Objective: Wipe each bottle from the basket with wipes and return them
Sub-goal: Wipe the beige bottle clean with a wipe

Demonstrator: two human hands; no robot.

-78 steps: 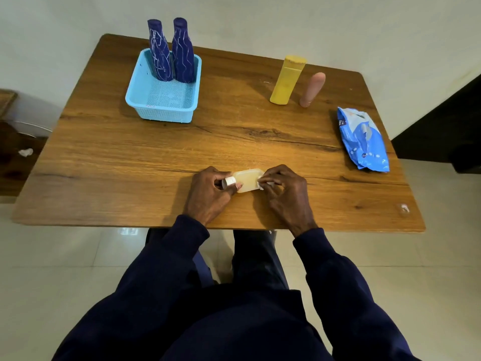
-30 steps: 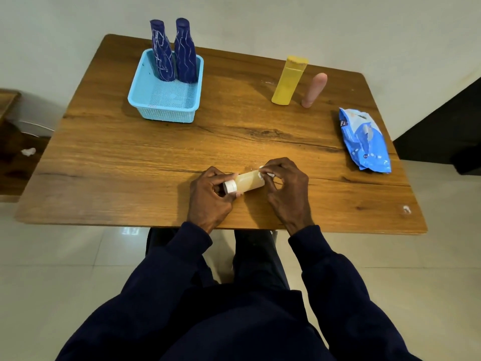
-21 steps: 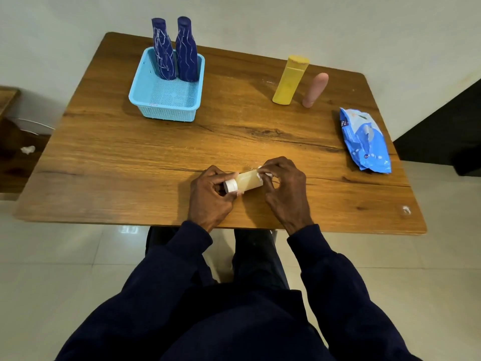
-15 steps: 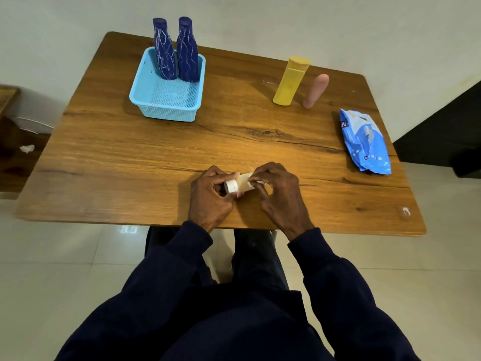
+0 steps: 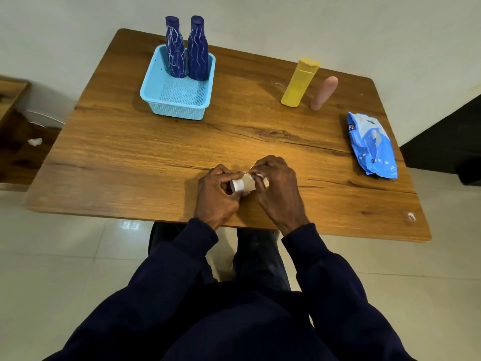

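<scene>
- Left hand (image 5: 216,195) grips the small beige bottle (image 5: 248,185) by its capped end, at the counter's (image 5: 156,157) near edge.
- Right hand (image 5: 279,190) pinches a wipe (image 5: 256,175) against it.
- Two blue bottles (image 5: 197,53) stand in the far-left basket (image 5: 177,110).

Five bottles (image 5: 176,48) (image 5: 198,49) (image 5: 299,83) (image 5: 324,93) (image 5: 246,185), one basket (image 5: 175,108), one wipes pack (image 5: 372,147)

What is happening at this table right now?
A person's left hand holds a small beige bottle near its white cap, while the right hand presses a wipe against it. Two dark blue bottles stand in the blue basket. A yellow bottle and a pink bottle stand outside it on the table, near the wipes pack.
</scene>
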